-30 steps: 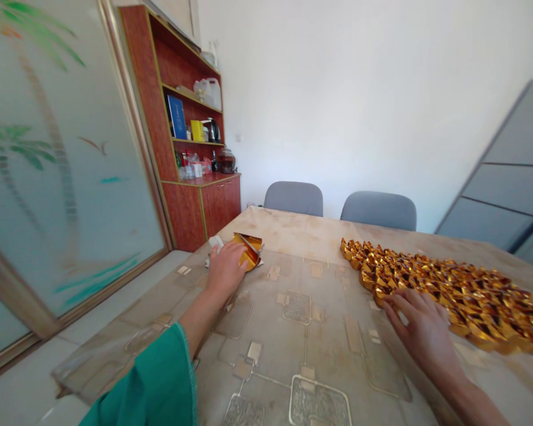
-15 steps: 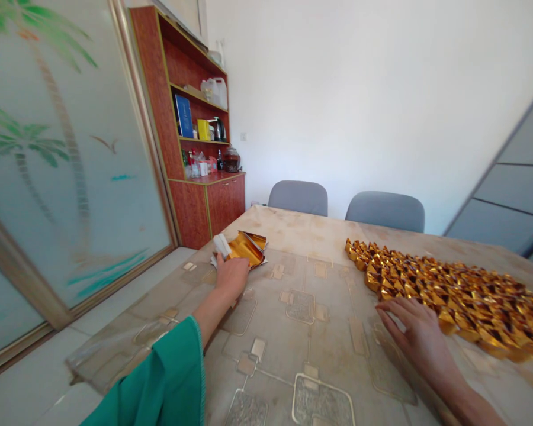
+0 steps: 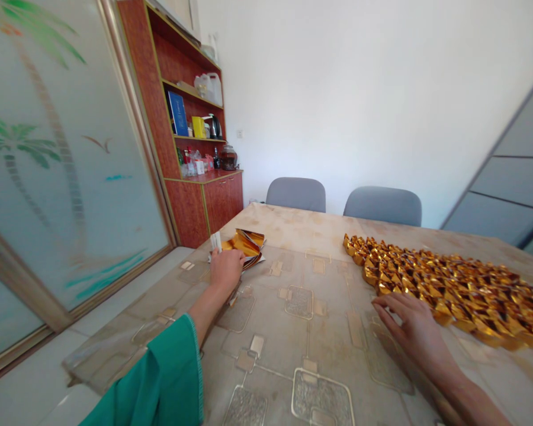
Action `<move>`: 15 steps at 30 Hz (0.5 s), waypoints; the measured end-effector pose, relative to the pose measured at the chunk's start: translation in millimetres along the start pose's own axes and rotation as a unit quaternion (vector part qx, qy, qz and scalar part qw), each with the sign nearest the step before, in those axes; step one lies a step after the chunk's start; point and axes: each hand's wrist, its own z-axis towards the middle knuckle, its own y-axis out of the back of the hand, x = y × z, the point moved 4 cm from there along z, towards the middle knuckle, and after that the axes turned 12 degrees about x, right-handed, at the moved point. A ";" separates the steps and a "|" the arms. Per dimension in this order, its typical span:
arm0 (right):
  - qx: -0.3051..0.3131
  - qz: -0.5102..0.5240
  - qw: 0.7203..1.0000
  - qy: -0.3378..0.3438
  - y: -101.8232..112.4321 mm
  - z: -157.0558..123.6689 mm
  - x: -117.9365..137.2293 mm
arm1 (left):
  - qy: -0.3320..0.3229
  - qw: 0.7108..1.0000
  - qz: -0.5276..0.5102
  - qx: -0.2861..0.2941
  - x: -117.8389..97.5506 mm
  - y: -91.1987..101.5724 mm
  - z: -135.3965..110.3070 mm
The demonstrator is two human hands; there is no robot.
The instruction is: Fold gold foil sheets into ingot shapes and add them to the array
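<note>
Left hand (image 3: 227, 267): fingers curled at the near edge of gold paper (image 3: 245, 240), left on the table (image 3: 270, 349); whether it gripped any could not be told; right hand (image 3: 411, 325): loosely curved, half open, nothing visible in it; it was near the folded gold pieces (image 3: 448, 284), massed right; two grey chairs (image 3: 295, 195) stood far; a cabinet (image 3: 184, 204), far left.
</note>
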 end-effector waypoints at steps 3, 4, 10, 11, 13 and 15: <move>0.006 0.006 1.000 0.001 -0.2 0.1 0.8 | 0.013 1.000 -0.004 -0.005 1.0 4.4 -1.9; 0.008 0.008 1.000 0.001 -0.3 0.1 1.1 | 0.016 1.000 -0.003 -0.009 1.0 5.7 -2.7; 0.022 0.024 0.999 -0.004 -0.1 0.9 3.1 | 0.017 1.000 0.011 -0.019 -0.6 9.3 -6.1; 0.024 0.026 0.999 -0.004 0.0 0.9 3.2 | 0.015 1.000 0.011 -0.020 -0.9 9.6 -6.2; 0.025 0.028 0.999 -0.004 0.3 1.1 3.3 | 0.012 1.000 0.008 -0.023 -1.0 10.1 -6.1; 0.023 0.030 0.999 -0.003 0.6 1.2 3.3 | 0.014 0.999 0.002 -0.030 -0.1 10.6 -6.1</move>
